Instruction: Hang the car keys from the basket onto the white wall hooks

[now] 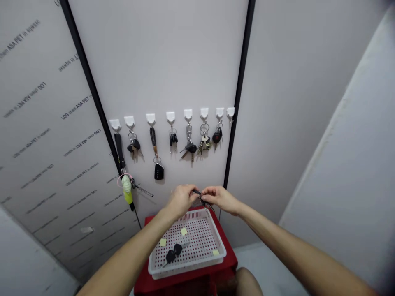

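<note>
Above the far edge of a white perforated basket [185, 269], my left hand [182, 200] and my right hand [220, 199] meet at a small bunch of keys [206, 203]. The left fingers pinch a dark strap or key head at its upper left end. My right thumb and fingers close on the other side, with metal blades hanging below. Part of the bunch is covered by the fingers. Inside the basket lie two black-headed keys [173, 253] and several pale yellow paper squares [163, 242].
White hooks [188, 114] run in a row along the wall, most bearing key bunches such as a black car key fob [159, 171]. At far left hangs a strap with a green charm [126, 183]. A red cloth-covered stand [230, 257] supports the basket.
</note>
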`<act>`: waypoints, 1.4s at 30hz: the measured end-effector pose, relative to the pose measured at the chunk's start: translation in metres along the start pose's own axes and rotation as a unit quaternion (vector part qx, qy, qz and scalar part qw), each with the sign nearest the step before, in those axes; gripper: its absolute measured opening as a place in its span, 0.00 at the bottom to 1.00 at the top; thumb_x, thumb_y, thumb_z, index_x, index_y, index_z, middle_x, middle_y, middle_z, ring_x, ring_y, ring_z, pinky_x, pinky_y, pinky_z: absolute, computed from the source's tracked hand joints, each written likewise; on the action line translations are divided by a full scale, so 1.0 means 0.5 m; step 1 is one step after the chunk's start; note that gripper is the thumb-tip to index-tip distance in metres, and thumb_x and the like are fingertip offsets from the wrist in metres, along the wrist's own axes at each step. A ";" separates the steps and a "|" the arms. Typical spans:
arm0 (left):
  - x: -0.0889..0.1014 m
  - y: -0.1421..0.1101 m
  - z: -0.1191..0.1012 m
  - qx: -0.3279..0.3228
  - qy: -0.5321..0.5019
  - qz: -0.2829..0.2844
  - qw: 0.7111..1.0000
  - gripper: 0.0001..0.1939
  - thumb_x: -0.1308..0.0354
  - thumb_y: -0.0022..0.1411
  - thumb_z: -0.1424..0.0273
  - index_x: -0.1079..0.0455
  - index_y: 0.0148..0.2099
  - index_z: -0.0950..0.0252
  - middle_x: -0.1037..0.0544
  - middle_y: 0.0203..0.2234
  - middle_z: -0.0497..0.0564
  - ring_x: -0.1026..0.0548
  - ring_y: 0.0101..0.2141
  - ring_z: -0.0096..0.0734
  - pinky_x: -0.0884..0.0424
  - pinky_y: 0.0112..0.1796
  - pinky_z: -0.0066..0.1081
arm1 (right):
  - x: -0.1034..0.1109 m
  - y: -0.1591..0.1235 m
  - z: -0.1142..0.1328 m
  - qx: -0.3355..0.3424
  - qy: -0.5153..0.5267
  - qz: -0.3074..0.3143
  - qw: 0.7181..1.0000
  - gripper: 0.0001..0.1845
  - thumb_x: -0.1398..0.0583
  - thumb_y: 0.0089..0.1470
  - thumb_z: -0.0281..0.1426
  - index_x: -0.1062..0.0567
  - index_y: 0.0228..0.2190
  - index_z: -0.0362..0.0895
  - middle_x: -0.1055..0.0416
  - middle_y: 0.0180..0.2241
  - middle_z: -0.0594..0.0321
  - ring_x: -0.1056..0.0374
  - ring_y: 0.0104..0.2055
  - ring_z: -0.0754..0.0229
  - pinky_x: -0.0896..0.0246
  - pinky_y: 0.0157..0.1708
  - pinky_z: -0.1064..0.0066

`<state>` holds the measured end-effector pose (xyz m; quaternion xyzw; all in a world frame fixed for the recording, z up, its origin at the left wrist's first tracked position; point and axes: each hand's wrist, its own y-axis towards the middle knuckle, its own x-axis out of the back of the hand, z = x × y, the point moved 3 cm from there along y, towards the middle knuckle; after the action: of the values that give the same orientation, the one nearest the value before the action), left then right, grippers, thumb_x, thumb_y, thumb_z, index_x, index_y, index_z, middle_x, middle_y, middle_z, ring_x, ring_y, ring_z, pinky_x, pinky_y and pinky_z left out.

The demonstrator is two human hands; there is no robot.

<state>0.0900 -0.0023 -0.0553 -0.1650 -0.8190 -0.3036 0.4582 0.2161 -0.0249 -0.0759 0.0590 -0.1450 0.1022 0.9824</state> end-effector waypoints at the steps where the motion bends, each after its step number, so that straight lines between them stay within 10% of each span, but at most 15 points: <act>1: 0.003 0.000 -0.005 -0.003 0.017 -0.009 1.000 0.11 0.54 0.48 0.66 0.34 0.34 0.61 0.29 0.21 0.46 0.35 0.23 0.24 0.44 0.24 0.23 | 0.003 0.001 0.004 0.015 -0.028 -0.016 0.999 0.10 0.46 0.38 0.34 0.35 0.22 0.39 0.39 0.16 0.69 0.44 0.19 0.71 0.49 0.20 0.77; 7: 0.021 0.005 -0.027 -0.032 0.060 -0.056 0.996 0.10 0.55 0.49 0.68 0.35 0.35 0.60 0.30 0.27 0.47 0.34 0.26 0.25 0.41 0.26 0.24 | 0.049 -0.001 0.062 0.133 -0.181 -0.138 0.965 0.08 0.47 0.39 0.32 0.32 0.18 0.40 0.37 0.21 0.65 0.42 0.26 0.67 0.48 0.28 0.75; 22: 0.129 0.149 -0.206 -0.192 0.076 -0.175 0.963 0.18 0.56 0.48 0.74 0.46 0.45 0.61 0.37 0.39 0.49 0.38 0.39 0.30 0.38 0.36 0.29 | 0.304 0.054 0.253 0.147 -0.044 -0.435 0.887 0.05 0.45 0.34 0.29 0.34 0.16 0.39 0.41 0.12 0.69 0.46 0.14 0.72 0.47 0.16 0.78; 36: 0.134 0.138 -0.143 -0.140 0.039 -0.173 0.974 0.17 0.55 0.47 0.76 0.43 0.42 0.62 0.37 0.38 0.49 0.37 0.38 0.28 0.39 0.37 0.29 | 0.340 0.087 0.255 0.081 -0.264 -0.516 0.811 0.07 0.48 0.35 0.31 0.34 0.15 0.42 0.41 0.11 0.67 0.45 0.16 0.68 0.49 0.20 0.75; 42: 0.113 0.076 -0.042 -0.062 -0.076 -0.188 0.977 0.17 0.53 0.44 0.76 0.41 0.40 0.64 0.35 0.35 0.50 0.36 0.33 0.26 0.39 0.34 0.28 | 0.311 0.043 0.218 0.091 -0.275 -0.520 0.803 0.08 0.50 0.36 0.29 0.32 0.20 0.40 0.37 0.16 0.64 0.42 0.20 0.67 0.49 0.22 0.75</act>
<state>0.0950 0.0128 0.0141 -0.0587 -0.8475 -0.4208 0.3183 0.3274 0.0084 0.0756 0.2403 -0.3471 -0.4320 0.7970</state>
